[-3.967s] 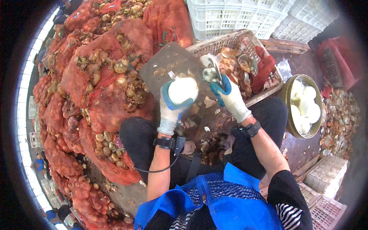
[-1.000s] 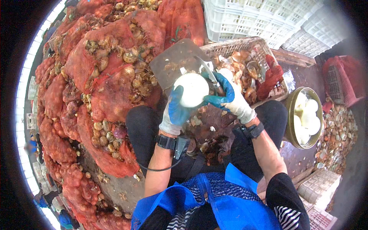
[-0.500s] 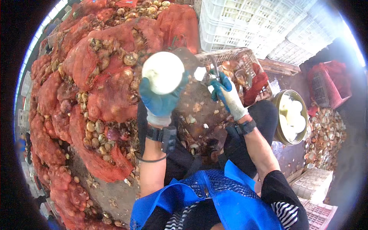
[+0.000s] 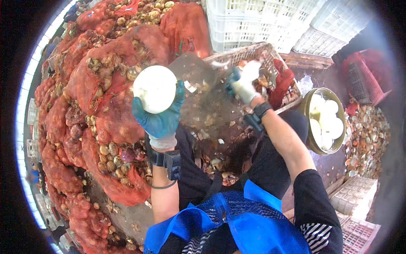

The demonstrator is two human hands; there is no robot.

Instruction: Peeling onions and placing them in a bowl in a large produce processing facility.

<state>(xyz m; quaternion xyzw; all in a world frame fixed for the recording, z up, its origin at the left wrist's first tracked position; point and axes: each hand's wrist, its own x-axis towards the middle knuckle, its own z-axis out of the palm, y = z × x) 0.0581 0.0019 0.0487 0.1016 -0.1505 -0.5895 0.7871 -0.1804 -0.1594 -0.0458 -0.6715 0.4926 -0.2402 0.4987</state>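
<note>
A large peeled white onion (image 4: 155, 89) rests in my left hand (image 4: 157, 120), whose blue-and-white glove cups it from below, fingers curled round its sides. My right hand (image 4: 242, 87), gloved alike, is smeared by motion at the near left corner of the plastic crate (image 4: 289, 108) of onion skins. Its fingers look closed round a knife, the blade of which is mostly lost in the blur. Beside that hand, over the crate, is a white piece (image 4: 251, 70), too blurred to make out.
Red mesh sacks (image 4: 122, 51) of unpeeled onions pile up on the left. A round pot (image 4: 311, 139) of peeled onions stands right of my knee. White crates (image 4: 270, 25) are stacked at the back. Onion skins (image 4: 367, 139) litter the floor at right; a red crate (image 4: 363, 80) lies beyond.
My left hand has shifted left and slightly down in the picture with the onion. The right hand has moved a little left and up, and its knife has blurred.
</note>
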